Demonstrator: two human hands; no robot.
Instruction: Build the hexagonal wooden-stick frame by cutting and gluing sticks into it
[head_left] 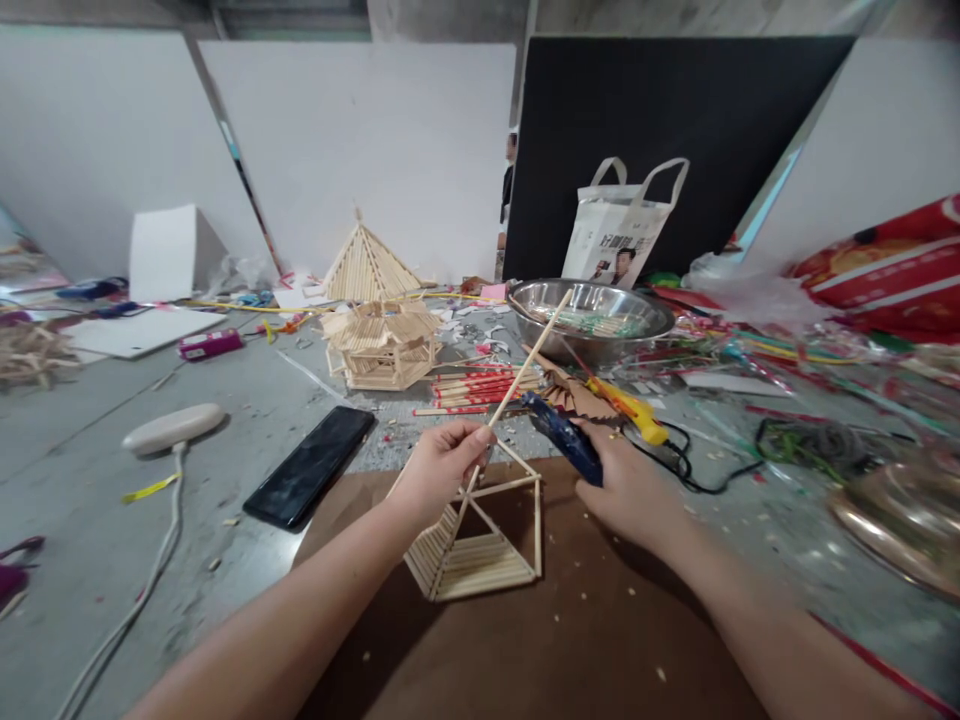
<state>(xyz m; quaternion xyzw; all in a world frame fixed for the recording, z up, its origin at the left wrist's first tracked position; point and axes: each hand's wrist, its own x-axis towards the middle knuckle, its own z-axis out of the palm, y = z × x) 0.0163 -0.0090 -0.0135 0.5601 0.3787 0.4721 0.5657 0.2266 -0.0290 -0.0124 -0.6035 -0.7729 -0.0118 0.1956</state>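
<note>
The left hand (442, 468) pinches one stick (528, 362) near its lower end, leaving the long part free, and the right hand (619, 485) is closed around a blue tool (564, 438). Below the left hand, the stick frame (484, 572) lies on a brown board (637, 640), seemingly for flat support; red sticks (487, 388) lie beyond, probably for easy reach.

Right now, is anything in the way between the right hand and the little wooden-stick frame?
Nothing visible is: between the right hand and the wooden-stick frame, the brown sheet shows. That hand grips the dark blue tool.
</note>
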